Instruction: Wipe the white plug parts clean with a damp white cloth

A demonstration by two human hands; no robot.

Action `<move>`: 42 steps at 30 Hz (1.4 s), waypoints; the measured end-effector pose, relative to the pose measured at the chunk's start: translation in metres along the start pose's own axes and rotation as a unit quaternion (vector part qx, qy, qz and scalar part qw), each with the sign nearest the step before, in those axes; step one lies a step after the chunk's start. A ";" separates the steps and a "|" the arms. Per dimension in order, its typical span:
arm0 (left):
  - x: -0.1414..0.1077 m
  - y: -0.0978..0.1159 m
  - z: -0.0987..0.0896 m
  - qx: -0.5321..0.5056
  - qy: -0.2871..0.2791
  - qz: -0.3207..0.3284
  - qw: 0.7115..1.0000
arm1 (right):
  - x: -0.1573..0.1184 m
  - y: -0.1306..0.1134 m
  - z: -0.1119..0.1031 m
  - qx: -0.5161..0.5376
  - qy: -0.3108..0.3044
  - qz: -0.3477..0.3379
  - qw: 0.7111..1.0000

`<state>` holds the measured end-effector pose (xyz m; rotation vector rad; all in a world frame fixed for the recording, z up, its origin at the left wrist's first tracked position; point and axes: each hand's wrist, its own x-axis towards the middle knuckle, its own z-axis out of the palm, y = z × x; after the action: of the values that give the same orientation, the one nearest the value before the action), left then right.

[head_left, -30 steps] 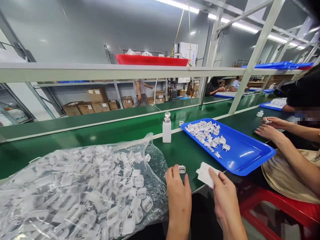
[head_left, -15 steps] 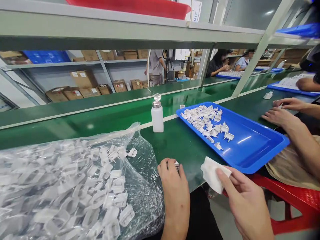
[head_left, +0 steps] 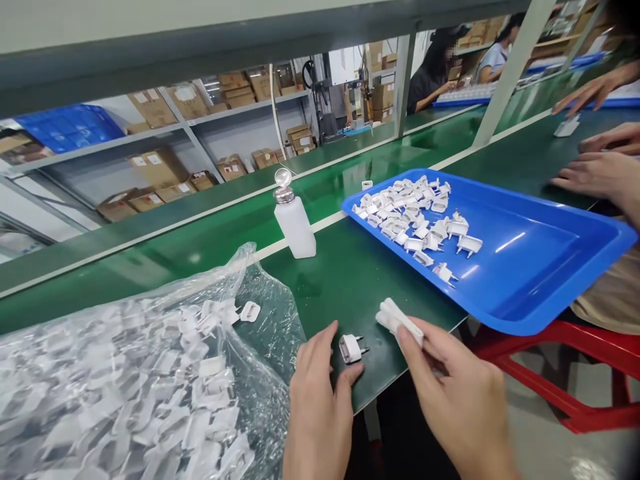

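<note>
A small white plug housing with two metal pins (head_left: 351,349) lies on the green bench. My left hand (head_left: 321,393) is beside it, thumb and fingers apart on either side; the thumb is close to the part, and I cannot tell whether it touches. Pinched between the thumb and fingers of my right hand (head_left: 453,393) is a folded white cloth (head_left: 399,321), held just above the bench edge. To the left, a clear plastic bag (head_left: 273,313) lies spread under a heap of white plug housings (head_left: 150,373).
A blue tray (head_left: 540,233) with several plug housings (head_left: 417,210) stands at right. Behind my hands is a white pump bottle (head_left: 296,227). Co-workers' hands (head_left: 605,170) rest farther right, above a red stool (head_left: 565,360). A shelf beam (head_left: 150,40) crosses overhead.
My left hand has opened away from the plug housing, which now shows fully. My right hand has moved left with the cloth, now seen more edge-on. The camera view has tilted.
</note>
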<state>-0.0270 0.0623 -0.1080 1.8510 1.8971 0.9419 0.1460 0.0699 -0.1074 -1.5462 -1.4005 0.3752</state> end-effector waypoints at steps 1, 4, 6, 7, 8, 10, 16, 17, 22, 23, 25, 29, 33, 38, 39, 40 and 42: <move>0.001 0.002 0.001 -0.004 0.002 0.002 1.000 | -0.001 -0.001 0.004 0.010 -0.028 -0.007 1.000; 0.003 0.011 0.005 -0.021 0.022 0.012 0.999 | -0.006 -0.010 0.014 0.045 -0.143 -0.014 0.989; 0.004 0.015 0.007 -0.028 0.029 0.011 0.999 | -0.008 -0.017 0.019 0.050 -0.206 -0.024 0.977; 0.005 0.016 0.007 -0.029 0.030 0.012 0.999 | -0.008 -0.020 0.021 0.044 -0.225 -0.026 0.973; 0.005 0.016 0.008 -0.029 0.034 0.013 0.999 | -0.008 -0.023 0.023 0.036 -0.235 -0.025 0.971; 0.005 0.014 0.010 -0.027 0.042 0.016 0.999 | -0.007 -0.025 0.025 0.025 -0.241 -0.014 0.970; 0.004 0.012 0.013 -0.035 0.051 0.007 0.998 | -0.008 -0.026 0.020 0.017 -0.249 0.005 0.968; 0.004 0.013 0.013 -0.038 0.052 0.004 0.998 | -0.010 -0.027 0.018 0.011 -0.250 0.003 0.968; 0.004 0.021 0.011 -0.028 0.028 -0.019 0.999 | -0.021 -0.029 0.007 -0.017 -0.260 0.023 0.965; 0.005 0.021 0.010 -0.030 0.023 -0.022 0.999 | -0.022 -0.029 0.005 -0.019 -0.264 0.026 0.964; 0.005 0.021 0.008 -0.041 0.013 -0.022 0.999 | -0.024 -0.027 0.003 -0.012 -0.275 0.028 0.961; 0.005 0.019 0.007 -0.060 0.009 -0.011 0.998 | -0.024 -0.025 -0.002 0.018 -0.298 0.033 0.954; 0.006 0.014 0.008 -0.074 0.006 -0.003 0.997 | -0.023 -0.024 -0.009 0.036 -0.315 0.046 0.947; 0.007 0.006 0.008 -0.067 0.000 -0.010 0.998 | -0.019 -0.011 -0.015 0.047 -0.255 0.103 0.960; 0.007 0.005 0.007 -0.066 -0.002 -0.012 0.998 | -0.018 -0.008 -0.015 0.045 -0.216 0.121 0.968; 0.007 0.005 0.006 -0.065 -0.004 -0.013 0.998 | -0.018 -0.005 -0.015 0.041 -0.182 0.130 0.974; 0.007 0.006 0.005 -0.064 -0.010 -0.011 0.998 | -0.017 -0.004 -0.013 0.037 -0.161 0.117 0.979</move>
<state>-0.0199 0.0698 -0.1061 1.7554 1.7984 1.0082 0.1493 0.0485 -0.1043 -1.6449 -1.4289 0.8442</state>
